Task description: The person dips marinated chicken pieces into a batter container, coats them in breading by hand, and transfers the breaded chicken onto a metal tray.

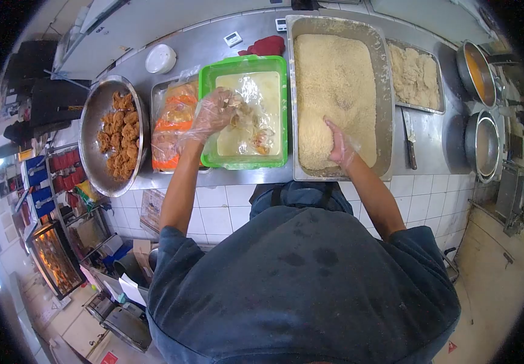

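Note:
My left hand (pixel 212 115), in a clear plastic glove, reaches over the left side of a green tub (pixel 206 159) of pale liquid batter (pixel 231 142). Its fingers are bent around a wet, batter-coated piece of chicken (pixel 235 100), partly hidden by the hand. More coated pieces (pixel 262 139) lie in the batter, half sunk. My right hand (pixel 341 148), also gloved, rests at the near side of a deep metal pan (pixel 385 109) of dry breading (pixel 334 73). The thumb is stretched apart from the other fingers, which are partly hidden in the crumbs.
Left of the tub stands a tray with orange-marked plastic bags (pixel 175 115), then a metal bowl (pixel 91 161) of fried chicken (pixel 119 133). On the right are a tray of pale coated pieces (pixel 416 76), a knife (pixel 410 139) and metal bowls (pixel 486 145). A white tub (pixel 161 59) sits behind.

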{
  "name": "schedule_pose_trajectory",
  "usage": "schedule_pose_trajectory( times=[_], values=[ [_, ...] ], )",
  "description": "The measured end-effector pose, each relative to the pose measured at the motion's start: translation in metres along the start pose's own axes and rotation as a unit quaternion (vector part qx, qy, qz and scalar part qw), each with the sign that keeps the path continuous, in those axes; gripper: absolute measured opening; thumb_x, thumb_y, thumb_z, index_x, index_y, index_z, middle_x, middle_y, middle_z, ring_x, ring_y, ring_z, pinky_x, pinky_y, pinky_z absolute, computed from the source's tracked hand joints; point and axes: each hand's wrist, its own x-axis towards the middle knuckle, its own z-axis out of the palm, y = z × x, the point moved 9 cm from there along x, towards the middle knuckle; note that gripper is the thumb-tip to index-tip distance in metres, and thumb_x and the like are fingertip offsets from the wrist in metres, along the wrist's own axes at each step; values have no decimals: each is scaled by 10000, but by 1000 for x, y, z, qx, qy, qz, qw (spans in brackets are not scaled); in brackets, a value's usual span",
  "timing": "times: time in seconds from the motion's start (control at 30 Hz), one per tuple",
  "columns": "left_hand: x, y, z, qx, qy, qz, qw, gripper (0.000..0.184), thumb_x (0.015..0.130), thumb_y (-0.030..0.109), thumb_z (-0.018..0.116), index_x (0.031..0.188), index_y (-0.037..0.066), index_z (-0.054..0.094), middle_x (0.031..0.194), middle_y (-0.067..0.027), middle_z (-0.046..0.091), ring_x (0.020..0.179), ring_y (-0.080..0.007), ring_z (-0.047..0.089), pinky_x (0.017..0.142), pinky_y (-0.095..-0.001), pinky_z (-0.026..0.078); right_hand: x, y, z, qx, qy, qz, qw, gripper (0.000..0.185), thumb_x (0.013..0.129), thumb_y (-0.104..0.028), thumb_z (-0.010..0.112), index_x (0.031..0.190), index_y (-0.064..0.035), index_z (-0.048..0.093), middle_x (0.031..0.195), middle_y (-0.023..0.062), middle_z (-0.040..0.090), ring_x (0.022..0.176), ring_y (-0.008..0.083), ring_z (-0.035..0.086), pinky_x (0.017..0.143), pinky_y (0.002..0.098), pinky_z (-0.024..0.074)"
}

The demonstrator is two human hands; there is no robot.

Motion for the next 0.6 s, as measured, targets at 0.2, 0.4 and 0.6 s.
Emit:
schedule_pose_trajectory(
  times=[0.2,0.4,0.6],
  values=[
    [23,-24,14,1,23,-43,999,187,926,198,595,1004,29,611,874,-265,646,843,-445,645,711,-487,493,-33,-76,-11,-127,-14,-328,936,587,1024,-498,420,1396,-52,508,1431,206,518,1328,337,498,1096,547,401],
    [51,-11,15,38,38,-71,996,241,957,280,609,1011,46,618,841,-264,648,778,-435,653,676,-499,487,-50,-56,59,-346,64,-333,875,607,1060,-475,298,1480,-51,411,1526,188,420,1463,351,310,1205,514,213],
    [50,-8,10,59,63,-29,996,295,947,310,643,1099,57,659,864,-227,698,769,-380,692,689,-446,538,70,-71,49,-716,120,-361,585,583,1071,-438,241,1565,-137,312,1610,137,299,1489,334,249,1232,478,130]
  ],
)
